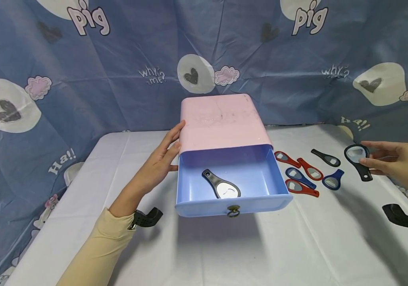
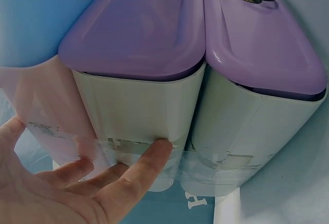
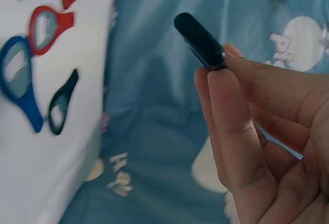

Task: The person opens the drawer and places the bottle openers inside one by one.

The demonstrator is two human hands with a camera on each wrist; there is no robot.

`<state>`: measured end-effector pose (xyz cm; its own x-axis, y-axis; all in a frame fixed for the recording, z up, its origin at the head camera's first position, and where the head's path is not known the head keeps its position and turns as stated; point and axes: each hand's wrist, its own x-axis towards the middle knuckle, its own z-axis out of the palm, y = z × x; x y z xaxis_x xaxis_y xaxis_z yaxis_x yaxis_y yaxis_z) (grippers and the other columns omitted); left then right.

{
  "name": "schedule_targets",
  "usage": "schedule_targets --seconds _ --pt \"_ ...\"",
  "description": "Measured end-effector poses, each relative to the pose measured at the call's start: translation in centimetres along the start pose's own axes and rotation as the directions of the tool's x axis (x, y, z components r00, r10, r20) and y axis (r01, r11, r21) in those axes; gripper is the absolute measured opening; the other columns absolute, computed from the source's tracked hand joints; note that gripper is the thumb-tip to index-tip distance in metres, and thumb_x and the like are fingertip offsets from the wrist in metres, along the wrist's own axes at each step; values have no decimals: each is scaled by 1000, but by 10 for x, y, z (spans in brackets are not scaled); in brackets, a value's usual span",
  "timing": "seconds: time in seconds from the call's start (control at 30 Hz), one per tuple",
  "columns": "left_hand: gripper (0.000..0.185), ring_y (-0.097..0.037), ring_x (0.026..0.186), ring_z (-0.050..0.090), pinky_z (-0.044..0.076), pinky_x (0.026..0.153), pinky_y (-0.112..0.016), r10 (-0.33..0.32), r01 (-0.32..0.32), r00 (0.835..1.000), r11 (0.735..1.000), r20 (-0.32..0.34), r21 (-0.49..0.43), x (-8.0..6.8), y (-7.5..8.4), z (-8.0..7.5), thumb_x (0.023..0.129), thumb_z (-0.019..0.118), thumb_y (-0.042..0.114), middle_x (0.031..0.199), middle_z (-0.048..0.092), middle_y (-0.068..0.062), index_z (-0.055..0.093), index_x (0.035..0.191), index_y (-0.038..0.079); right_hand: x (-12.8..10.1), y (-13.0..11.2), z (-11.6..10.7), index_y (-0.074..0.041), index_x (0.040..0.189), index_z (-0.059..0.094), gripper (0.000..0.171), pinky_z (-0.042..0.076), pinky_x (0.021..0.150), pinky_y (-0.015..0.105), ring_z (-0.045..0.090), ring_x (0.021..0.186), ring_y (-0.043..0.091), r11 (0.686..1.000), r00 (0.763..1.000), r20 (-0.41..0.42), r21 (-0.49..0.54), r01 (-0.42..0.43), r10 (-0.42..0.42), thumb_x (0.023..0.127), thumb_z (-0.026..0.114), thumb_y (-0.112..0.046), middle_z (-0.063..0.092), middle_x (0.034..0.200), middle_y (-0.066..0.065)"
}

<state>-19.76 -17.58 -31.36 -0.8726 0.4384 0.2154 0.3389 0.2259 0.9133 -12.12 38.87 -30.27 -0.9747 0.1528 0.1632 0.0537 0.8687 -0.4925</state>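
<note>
While left hand [image 1: 159, 159] wide against pink box [image 1: 222, 123], right hand [image 1: 400, 159], black magnifier [image 1: 363, 172] in pinch, midair near table edge [image 1: 391, 188].

The magnifying glass [image 1: 362, 169] I hold is black, like the magnifier [image 1: 211, 179] in my light blue drawer [image 1: 204, 207] with its bronze ring pull [image 1: 233, 208]; the casing [image 1: 222, 123] is pink. I see three red magnifiers [image 1: 311, 170], two blue magnifiers [image 1: 332, 181] and another black magnifier [image 1: 326, 157] on white tablecloth [image 1: 332, 242]. My blue backdrop [image 1: 136, 43] carries whitish lettering [image 1: 300, 20], grey hearts [image 1: 191, 76] on cream circles [image 1: 204, 67] and pink clouds [image 1: 227, 75]. My sleeves [image 1: 97, 246] are pale yellow, other drawer fronts [image 2: 139, 34] purple.
</note>
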Motion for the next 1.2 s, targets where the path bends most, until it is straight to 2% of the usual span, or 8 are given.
schedule_targets --seconds 0.27,0.37,0.43,0.5,0.8,0.93,1.03,1.2 --pt "56 -46 155 41 55 101 -72 -2 2 1000 1000 1 12 -1 0 0 118 37 35 179 19 -8 21 171 44 1 -38 -14 3 153 56 60 50 57 9 60 63 -17 996 995 -37 -2 88 -88 102 77 -20 74 104 30" --pt "57 -46 156 40 56 101 -72 1 -1 1000 1000 1 18 -2 -1 0 118 36 34 179 18 -8 20 171 43 2 -54 -17 -3 153 59 59 47 59 7 63 64 -15 993 992 -46 14 118 -118 100 80 -20 78 92 -3" --pt "57 -46 156 39 56 101 -72 4 -4 1000 1000 1 21 -3 -1 -1 118 36 34 179 18 -8 20 172 42 2 -66 -19 -6 151 62 58 46 61 6 64 65 -13 990 989 -56 30 140 -138 98 81 -18 71 84 -24" --pt "57 -46 157 39 56 101 -72 8 -8 1000 1000 0 27 -3 -1 -1 118 36 34 179 19 -8 20 172 42 3 -79 -20 -7 150 63 57 45 61 6 65 64 -10 986 986 -57 40 162 -160 97 82 -16 59 79 -39" --pt "57 -44 157 38 55 101 -72 9 -9 1000 1000 3 19 -1 1 1 118 36 34 179 19 -7 20 172 42 5 -121 -20 -20 149 67 56 41 67 6 68 68 -9 966 966 -24 29 258 -257 96 84 -20 73 84 -23" --pt "57 -45 157 38 55 101 -73 11 -11 1000 1000 2 21 -1 1 2 118 36 33 179 19 -7 20 172 41 7 -134 -18 -25 149 67 53 52 68 10 73 73 -2 958 961 36 97 268 -273 98 82 -18 77 92 -13" --pt "56 -45 157 38 55 101 -73 9 -9 1000 1000 -1 23 -1 1 1 118 36 33 179 19 -7 21 172 41 9 -143 -16 -27 148 66 52 59 69 17 75 77 7 955 958 92 154 255 -271 99 80 -19 77 100 -7" --pt "56 -45 158 37 54 101 -74 9 -9 1000 1000 -1 25 -1 1 1 118 36 34 179 19 -7 20 172 42 9 -156 -13 -29 146 68 50 61 69 22 76 78 12 947 950 118 184 264 -288 99 81 -23 78 102 -2"
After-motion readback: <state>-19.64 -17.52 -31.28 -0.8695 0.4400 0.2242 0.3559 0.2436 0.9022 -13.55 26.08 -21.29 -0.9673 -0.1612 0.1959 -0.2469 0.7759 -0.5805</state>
